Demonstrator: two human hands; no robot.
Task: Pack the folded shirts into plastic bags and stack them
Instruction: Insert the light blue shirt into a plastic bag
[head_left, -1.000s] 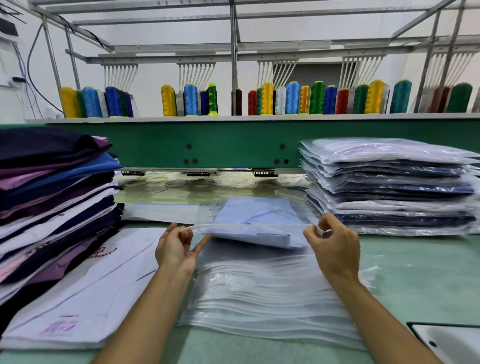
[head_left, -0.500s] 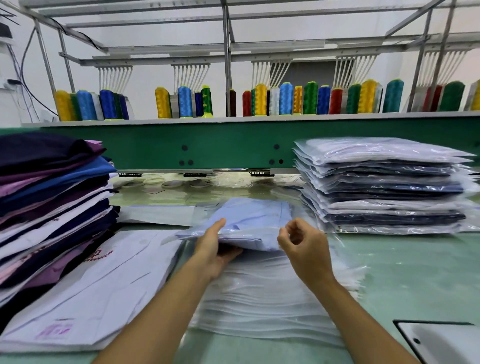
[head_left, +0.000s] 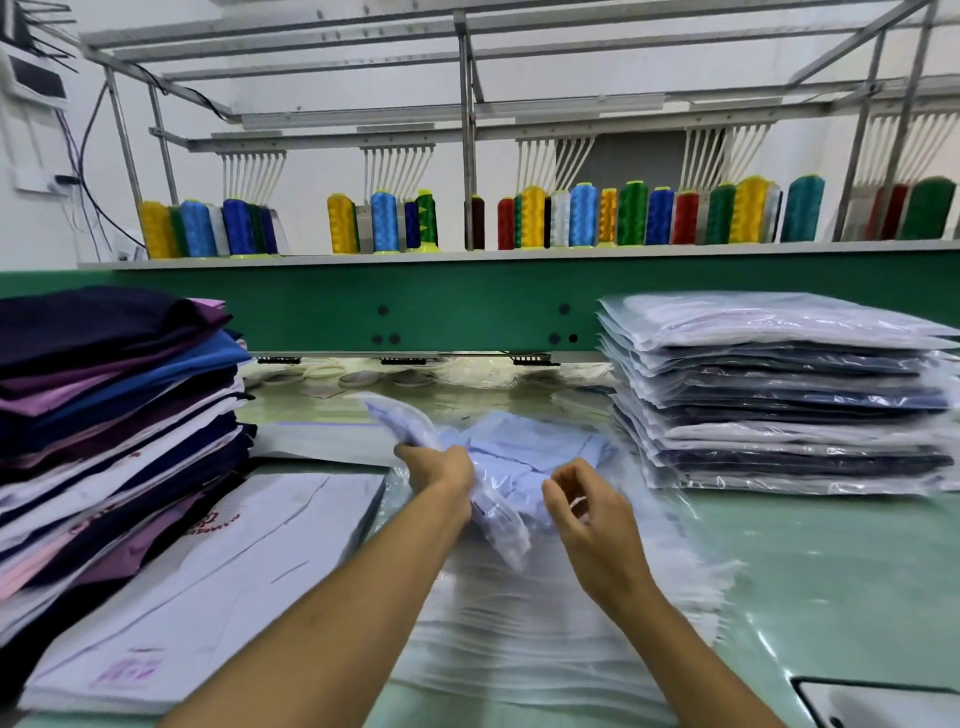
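Head view: the left hand (head_left: 441, 480) is gripping the bagged light-blue shirt (head_left: 535, 447) above the empty bags (head_left: 519, 623). Just beside it the right hand (head_left: 587, 514) is hovering, fingers curled, pinch unclear. Likely closing the bag; next calls for lifting it onto the bagged stack (head_left: 779, 395).

The blue shirt (head_left: 524, 452) is soft matt cloth, inside a thin clear plastic bag (head_left: 498, 525) that crinkles and shines. Under it lies a pile of smooth, cloudy plastic bags (head_left: 519, 634). The right stack (head_left: 779, 395) is wrapped in glossy plastic. The left stack (head_left: 114, 395) is bare matt cloth. The green worktop (head_left: 841, 582) looks smooth and a bit shiny. Far off, the thread spools (head_left: 582, 215) gleam under a dull grey metal frame (head_left: 470, 104).
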